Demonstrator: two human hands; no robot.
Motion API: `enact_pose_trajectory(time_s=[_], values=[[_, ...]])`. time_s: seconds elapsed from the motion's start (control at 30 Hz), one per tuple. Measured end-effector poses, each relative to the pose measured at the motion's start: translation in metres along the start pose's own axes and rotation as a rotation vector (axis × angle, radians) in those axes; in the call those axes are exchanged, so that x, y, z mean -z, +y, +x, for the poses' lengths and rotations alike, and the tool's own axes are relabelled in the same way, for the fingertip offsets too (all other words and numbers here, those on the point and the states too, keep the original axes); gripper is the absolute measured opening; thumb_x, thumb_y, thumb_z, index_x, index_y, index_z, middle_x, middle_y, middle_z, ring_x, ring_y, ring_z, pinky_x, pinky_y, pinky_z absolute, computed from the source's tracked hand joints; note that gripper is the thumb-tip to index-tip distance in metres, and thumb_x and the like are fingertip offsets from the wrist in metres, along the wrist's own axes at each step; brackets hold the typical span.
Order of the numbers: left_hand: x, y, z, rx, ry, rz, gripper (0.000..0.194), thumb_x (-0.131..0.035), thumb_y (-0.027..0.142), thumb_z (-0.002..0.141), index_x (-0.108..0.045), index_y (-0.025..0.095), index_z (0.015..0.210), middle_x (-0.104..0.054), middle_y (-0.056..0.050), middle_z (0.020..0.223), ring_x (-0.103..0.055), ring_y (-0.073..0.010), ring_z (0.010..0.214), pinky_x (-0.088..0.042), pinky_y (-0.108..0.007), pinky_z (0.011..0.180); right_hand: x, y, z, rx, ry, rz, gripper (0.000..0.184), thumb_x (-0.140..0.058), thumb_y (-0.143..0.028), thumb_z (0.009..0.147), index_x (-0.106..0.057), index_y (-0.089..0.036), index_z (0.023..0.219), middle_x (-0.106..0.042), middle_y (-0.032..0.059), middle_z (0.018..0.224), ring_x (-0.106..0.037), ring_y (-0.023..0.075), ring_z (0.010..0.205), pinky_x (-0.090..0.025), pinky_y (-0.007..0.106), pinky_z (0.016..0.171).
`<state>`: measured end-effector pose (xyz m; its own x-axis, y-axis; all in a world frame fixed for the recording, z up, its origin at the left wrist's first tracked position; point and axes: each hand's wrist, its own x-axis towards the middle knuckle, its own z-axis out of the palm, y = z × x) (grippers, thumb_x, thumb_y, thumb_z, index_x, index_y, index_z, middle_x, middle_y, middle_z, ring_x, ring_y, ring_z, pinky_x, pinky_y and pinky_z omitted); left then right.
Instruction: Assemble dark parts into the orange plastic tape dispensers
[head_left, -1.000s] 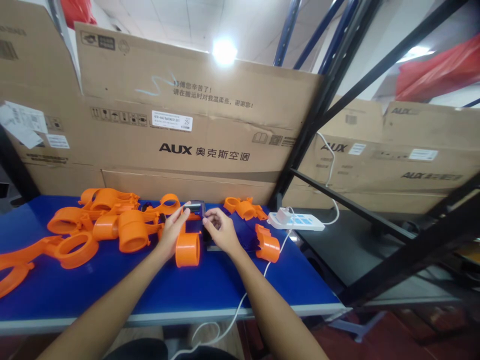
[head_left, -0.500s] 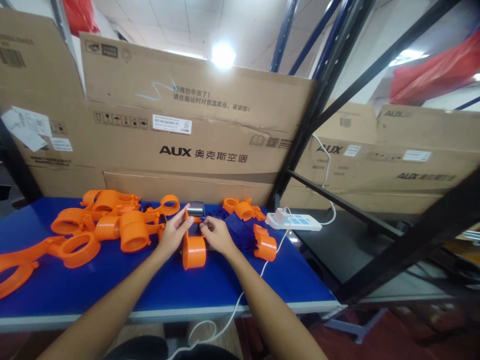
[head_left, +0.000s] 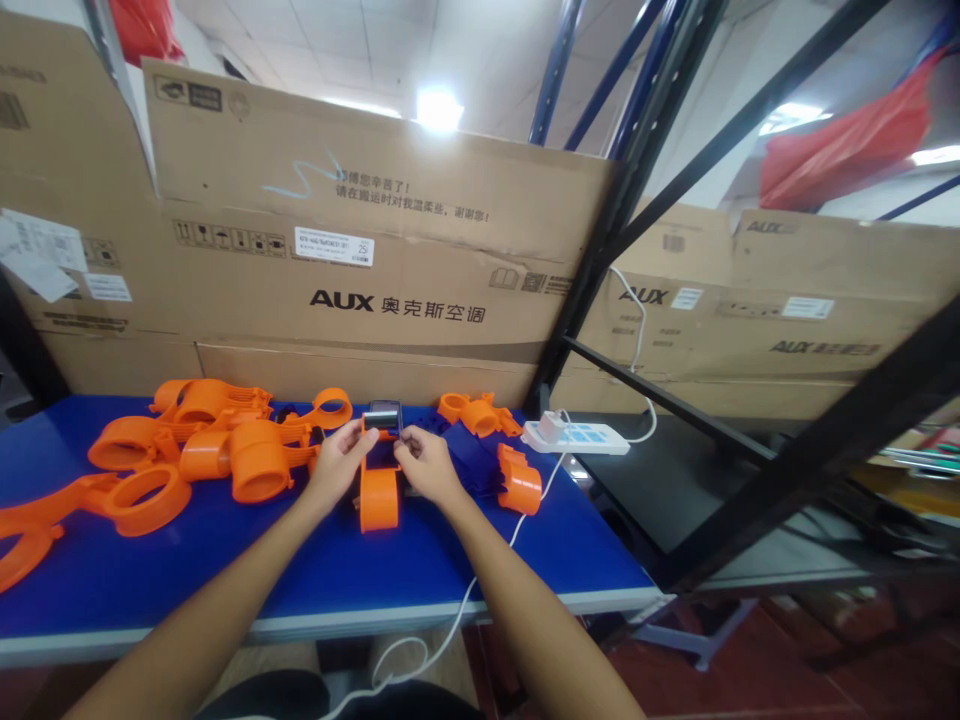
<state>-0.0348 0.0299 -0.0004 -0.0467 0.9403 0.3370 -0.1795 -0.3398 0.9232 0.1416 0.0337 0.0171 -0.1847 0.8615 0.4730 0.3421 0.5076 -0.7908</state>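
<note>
Near the middle of the blue table, my left hand [head_left: 342, 458] grips an orange plastic ring part [head_left: 379, 500] by its upright arm, thumb towards the top. The wide ring of the part hangs below, towards me. My right hand [head_left: 427, 462] is closed in a pinch at the right side of the same part; what lies between its fingertips is too small to make out. Just beyond the fingertips is a small dark box-like device [head_left: 385, 416] with a shiny face, partly covered by the part and my hands. Dark blue pieces [head_left: 471, 458] lie right of my right hand.
Several orange ring parts [head_left: 259, 462] are heaped on the left of the table [head_left: 315, 590]. More orange parts [head_left: 519, 480] lie at the right, near a white power strip [head_left: 576, 436]. A white cable [head_left: 454, 622] crosses the front edge. Cardboard [head_left: 390, 240] stands behind.
The view has shifted slightly. My left fingers have moved a little lower on the orange part, and its top now sits squarely in front of the dark device. Both hands stay at the part.
</note>
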Motion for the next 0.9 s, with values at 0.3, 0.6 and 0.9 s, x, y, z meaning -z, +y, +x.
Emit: enact_pose_trajectory(time_s=[0.3,0.6,0.9], values=[[-0.0008,0.0026,0.0002,-0.009,0.002,-0.004,0.046,-0.078,0.048,0.078,-0.075,0.018,0.112,-0.077,-0.012,0.116,-0.07,-0.0318,0.113,-0.05,-0.046,0.104,0.0005,-0.0009,0.0004,0.041,-0.015,-0.086,0.018,-0.051,-0.029,0.085,-0.052,-0.021,0.068,-0.049,-0.0038,0.058,-0.044,0.0138,0.058,-0.033,0.024,0.055],[-0.0009,0.0023,0.0006,0.007,0.02,-0.013,0.05,-0.079,0.047,0.079,-0.075,0.018,0.12,-0.076,-0.011,0.119,-0.067,-0.033,0.12,-0.049,-0.048,0.105,-0.0021,-0.0012,0.0007,0.062,-0.022,-0.123,0.021,-0.048,-0.025,0.085,-0.041,-0.022,0.065,-0.047,-0.0045,0.058,-0.044,0.0136,0.059,-0.03,0.025,0.058],[-0.002,0.0037,-0.0002,0.01,0.016,-0.057,0.048,-0.079,0.046,0.079,-0.075,0.018,0.118,-0.076,-0.011,0.118,-0.068,-0.0318,0.116,-0.049,-0.046,0.105,-0.0061,0.0001,0.0007,0.04,0.004,-0.089,0.021,-0.046,-0.027,0.087,-0.046,-0.022,0.067,-0.052,-0.003,0.063,-0.048,0.0146,0.063,-0.033,0.025,0.06]])
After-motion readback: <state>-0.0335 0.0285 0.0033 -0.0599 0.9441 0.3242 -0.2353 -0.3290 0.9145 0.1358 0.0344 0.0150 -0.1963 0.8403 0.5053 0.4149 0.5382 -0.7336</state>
